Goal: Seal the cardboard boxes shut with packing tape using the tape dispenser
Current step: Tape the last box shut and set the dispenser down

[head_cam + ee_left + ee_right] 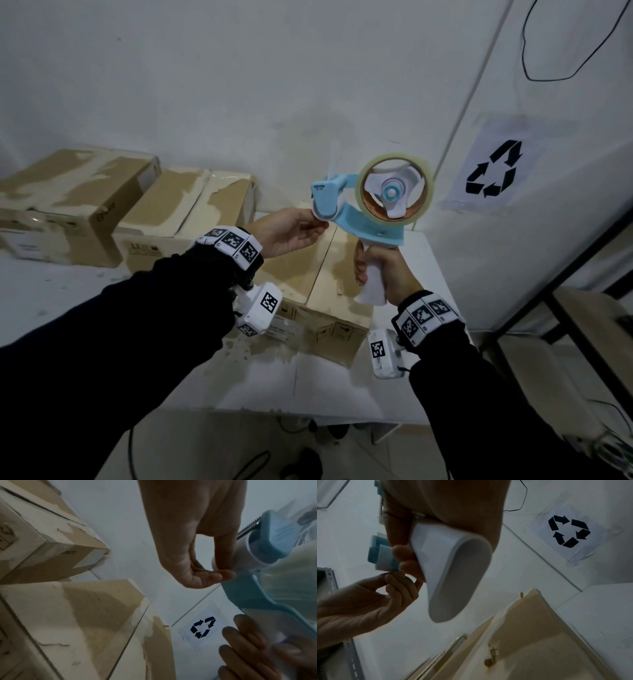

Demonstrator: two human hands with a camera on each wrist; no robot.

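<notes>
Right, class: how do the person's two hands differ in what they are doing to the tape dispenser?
The right hand wraps its fingers round the white handle of the tape dispenser; the left hand only pinches at its blue front end. The right hand sits below the roll, the left hand beside it. Both touch the one dispenser, held above the box.

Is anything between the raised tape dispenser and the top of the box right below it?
Nothing visible. The right hand grips the tape dispenser by its handle, held in the air above the nearest box, and the left hand pinches at its front roller end. That box's top seam shows bare.
</notes>
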